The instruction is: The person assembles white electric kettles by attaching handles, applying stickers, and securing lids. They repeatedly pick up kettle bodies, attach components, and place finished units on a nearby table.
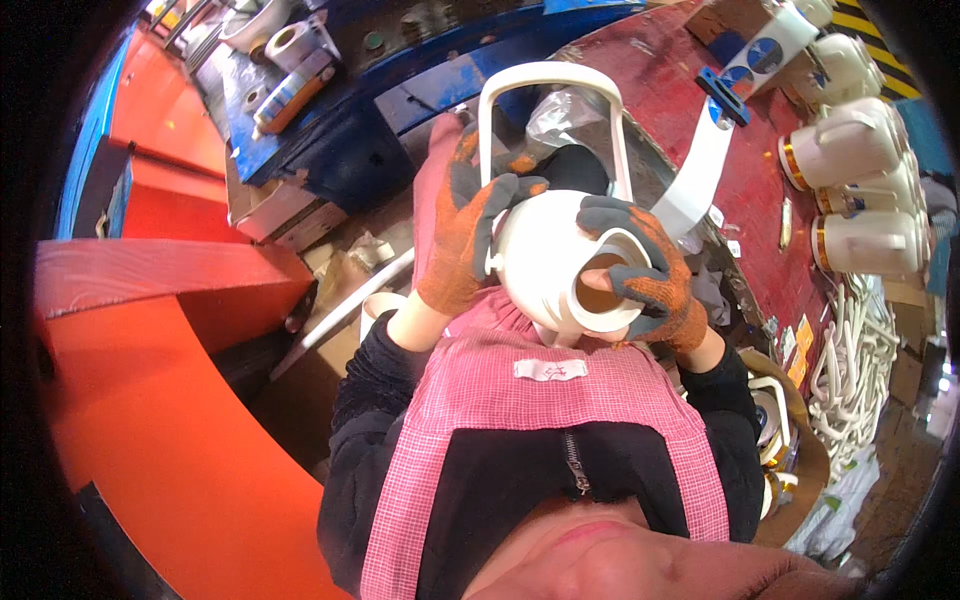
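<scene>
A white teapot (530, 240) with a tall arched handle (550, 72) is tilted in front of my chest, its round mouth toward me. My left hand (462, 235), in an orange and dark grey work glove, holds the pot's left side where the handle's leg meets the body. On the other side my right hand (655, 275), gloved alike, grips the pot by its rim. A bare fingertip of that hand shows inside the mouth. Part of the pot's underside is hidden by its own body.
Several white jugs (850, 150) with gold bands lie on the red tabletop (765, 190) at right. A label strip (700, 160) hangs over its edge. Loose white handles (850, 370) are heaped nearer me, beside a carton (805, 500). An orange panel (180, 450) borders my left.
</scene>
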`<action>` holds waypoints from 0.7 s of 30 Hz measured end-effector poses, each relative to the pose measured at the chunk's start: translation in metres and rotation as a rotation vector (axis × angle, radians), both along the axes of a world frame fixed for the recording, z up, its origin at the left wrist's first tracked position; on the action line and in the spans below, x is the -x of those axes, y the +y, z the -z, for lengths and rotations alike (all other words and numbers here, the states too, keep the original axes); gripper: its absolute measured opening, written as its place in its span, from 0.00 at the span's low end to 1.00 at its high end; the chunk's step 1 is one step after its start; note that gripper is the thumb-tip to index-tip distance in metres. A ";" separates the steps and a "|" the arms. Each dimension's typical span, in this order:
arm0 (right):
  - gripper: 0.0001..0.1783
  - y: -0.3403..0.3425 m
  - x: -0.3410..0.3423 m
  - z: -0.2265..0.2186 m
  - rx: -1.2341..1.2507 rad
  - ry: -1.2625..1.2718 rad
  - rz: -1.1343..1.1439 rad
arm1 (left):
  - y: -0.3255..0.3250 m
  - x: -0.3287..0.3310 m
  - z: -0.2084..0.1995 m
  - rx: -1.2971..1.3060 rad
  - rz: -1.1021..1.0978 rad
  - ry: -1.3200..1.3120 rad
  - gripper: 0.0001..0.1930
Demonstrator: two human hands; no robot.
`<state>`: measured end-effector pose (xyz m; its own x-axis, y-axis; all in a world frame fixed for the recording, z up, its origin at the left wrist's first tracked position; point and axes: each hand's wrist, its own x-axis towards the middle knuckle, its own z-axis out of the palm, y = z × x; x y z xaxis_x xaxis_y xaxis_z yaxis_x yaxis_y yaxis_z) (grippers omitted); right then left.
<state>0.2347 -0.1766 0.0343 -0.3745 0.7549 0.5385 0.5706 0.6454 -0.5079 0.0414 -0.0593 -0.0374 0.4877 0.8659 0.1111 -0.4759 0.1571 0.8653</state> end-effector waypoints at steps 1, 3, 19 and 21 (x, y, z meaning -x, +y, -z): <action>0.28 -0.001 0.002 0.000 0.019 0.001 0.023 | 0.001 0.000 -0.001 0.024 0.018 -0.041 0.26; 0.27 -0.005 0.006 0.001 -0.033 0.096 0.000 | 0.002 0.000 -0.001 -0.091 -0.053 0.043 0.27; 0.29 -0.071 -0.082 -0.044 0.243 0.561 0.489 | 0.066 -0.029 0.016 -0.255 0.134 0.595 0.15; 0.27 -0.125 -0.143 -0.084 0.142 0.804 0.876 | 0.079 -0.013 0.040 -0.791 0.202 0.990 0.11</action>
